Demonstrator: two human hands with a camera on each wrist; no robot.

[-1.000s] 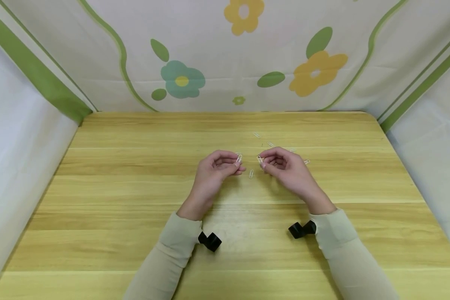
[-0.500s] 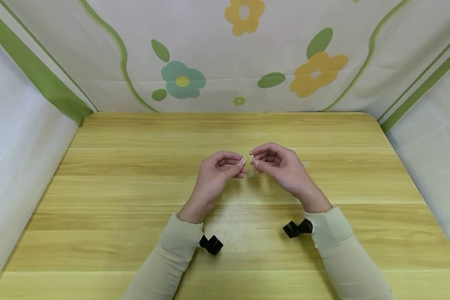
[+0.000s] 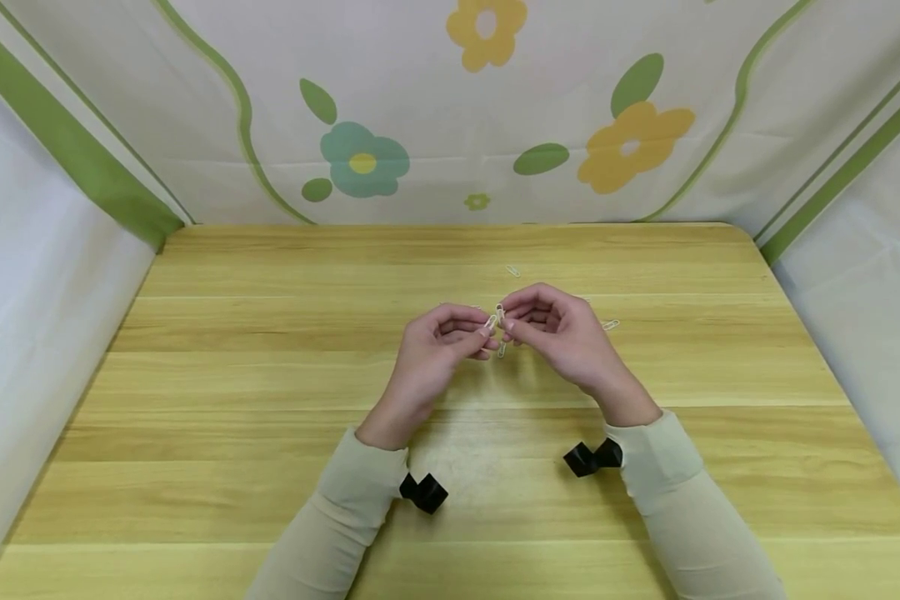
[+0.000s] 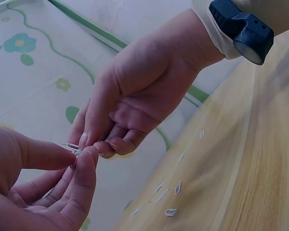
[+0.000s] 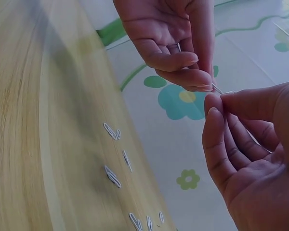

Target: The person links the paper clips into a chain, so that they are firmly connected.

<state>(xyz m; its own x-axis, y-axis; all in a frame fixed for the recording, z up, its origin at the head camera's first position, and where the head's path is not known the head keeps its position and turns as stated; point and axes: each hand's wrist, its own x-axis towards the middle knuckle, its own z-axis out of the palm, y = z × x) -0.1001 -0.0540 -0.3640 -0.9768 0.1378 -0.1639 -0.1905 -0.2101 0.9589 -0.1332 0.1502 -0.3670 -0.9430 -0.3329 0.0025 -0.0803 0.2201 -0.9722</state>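
Observation:
Both hands meet over the middle of the table, close together. My left hand (image 3: 442, 337) pinches a white paper clip (image 3: 491, 322) between thumb and fingertips. A second white paper clip (image 3: 500, 310) is pinched by my right hand (image 3: 558, 329), its end rising above the fingertips. The two clips come right up to each other in the head view. From the left wrist view, a wire loop (image 4: 70, 147) shows between the two sets of fingertips, which partly hide the clips. The other fingers of both hands are curled loosely.
Several loose paper clips lie on the wooden table (image 3: 232, 375): one far back (image 3: 513, 271), one right of the right hand (image 3: 611, 325), one below the fingertips (image 3: 502, 351). Behind the table hangs a flowered curtain (image 3: 435, 108). Each wrist wears a black camera (image 3: 424, 493).
My right hand has moved left with its paper clip, closing the gap. My left hand has shifted slightly right, and the two clips are now right at each other.

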